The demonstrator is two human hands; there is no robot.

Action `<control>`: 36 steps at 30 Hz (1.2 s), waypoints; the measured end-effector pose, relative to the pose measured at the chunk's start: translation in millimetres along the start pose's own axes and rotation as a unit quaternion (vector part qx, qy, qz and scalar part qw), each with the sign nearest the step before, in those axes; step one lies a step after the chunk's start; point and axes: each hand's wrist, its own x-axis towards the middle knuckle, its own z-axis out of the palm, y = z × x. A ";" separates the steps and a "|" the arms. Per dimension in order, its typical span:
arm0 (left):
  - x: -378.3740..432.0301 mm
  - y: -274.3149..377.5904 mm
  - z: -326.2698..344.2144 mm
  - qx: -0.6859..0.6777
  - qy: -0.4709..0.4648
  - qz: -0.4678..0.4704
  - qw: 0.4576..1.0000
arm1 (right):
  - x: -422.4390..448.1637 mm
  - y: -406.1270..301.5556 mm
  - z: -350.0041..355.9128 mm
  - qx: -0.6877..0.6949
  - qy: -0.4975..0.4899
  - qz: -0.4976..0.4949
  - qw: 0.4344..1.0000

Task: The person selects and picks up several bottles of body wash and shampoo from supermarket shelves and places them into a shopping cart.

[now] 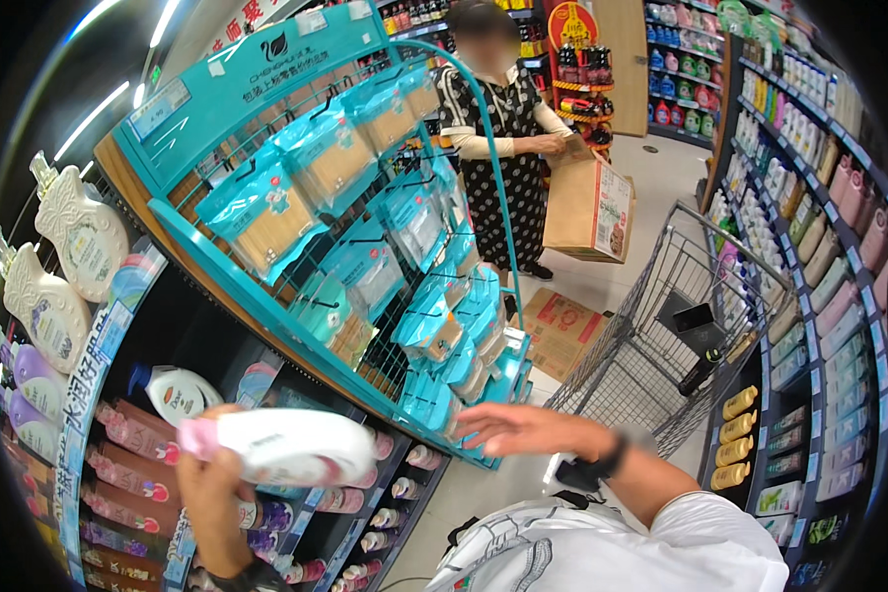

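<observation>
My left hand grips a white plastic bottle by its pink cap end, and the bottle lies sideways in the air. Its outline is blurred. Behind it runs a shelf of body-wash bottles, with a white Dove bottle just above my hand and pink Lux bottles to its left. My right hand hovers with fingers spread and nothing in it, near the lower end of a teal display rack. A dark band circles my right wrist.
Teal packets hang on the wire rack. A metal shopping cart holds a phone and a dark cylindrical item. Beyond, a person handles a cardboard box; flattened cardboard lies on the floor. Stocked shelves line the right.
</observation>
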 end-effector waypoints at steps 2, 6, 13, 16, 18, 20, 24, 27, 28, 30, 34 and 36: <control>-5.8 -0.9 35.4 -0.024 -0.058 -0.048 0.997 | 13.1 -21.3 24.7 0.049 -0.055 -0.040 0.996; -7.6 -15.0 88.6 -0.109 -0.186 -0.115 0.970 | 13.0 -11.5 50.0 0.042 -0.009 -0.072 0.996; 4.7 -27.0 142.4 -0.092 -0.297 -0.156 0.937 | -27.0 4.4 48.1 0.111 0.151 -0.026 0.982; 9.0 -25.0 160.1 -0.094 -0.320 -0.095 0.938 | -43.8 4.5 44.7 0.144 0.167 -0.046 0.974; 10.3 -20.2 172.0 -0.093 -0.325 -0.078 0.938 | -53.5 3.0 44.8 0.170 0.173 -0.062 0.968; 13.6 -22.5 188.6 -0.108 -0.333 -0.055 0.935 | -65.4 3.7 44.3 0.169 0.197 -0.066 0.964; 16.7 -35.5 229.6 -0.157 -0.353 -0.037 0.921 | -91.8 25.4 43.1 0.184 0.234 -0.074 0.952; 15.3 -43.1 245.5 -0.156 -0.387 -0.057 0.907 | -101.2 32.1 44.1 0.194 0.259 -0.071 0.944; 13.2 -41.6 249.2 -0.154 -0.390 -0.066 0.906 | -104.9 29.0 47.1 0.209 0.264 -0.066 0.939; 12.2 -46.4 256.4 -0.153 -0.408 -0.075 0.897 | -113.3 27.5 52.6 0.230 0.283 -0.051 0.930; 8.9 -49.9 280.7 -0.150 -0.423 -0.085 0.890 | -124.9 42.6 52.0 0.262 0.317 -0.044 0.911; 9.1 -55.5 296.6 -0.146 -0.435 -0.099 0.883 | -133.0 51.1 49.8 0.286 0.338 -0.055 0.895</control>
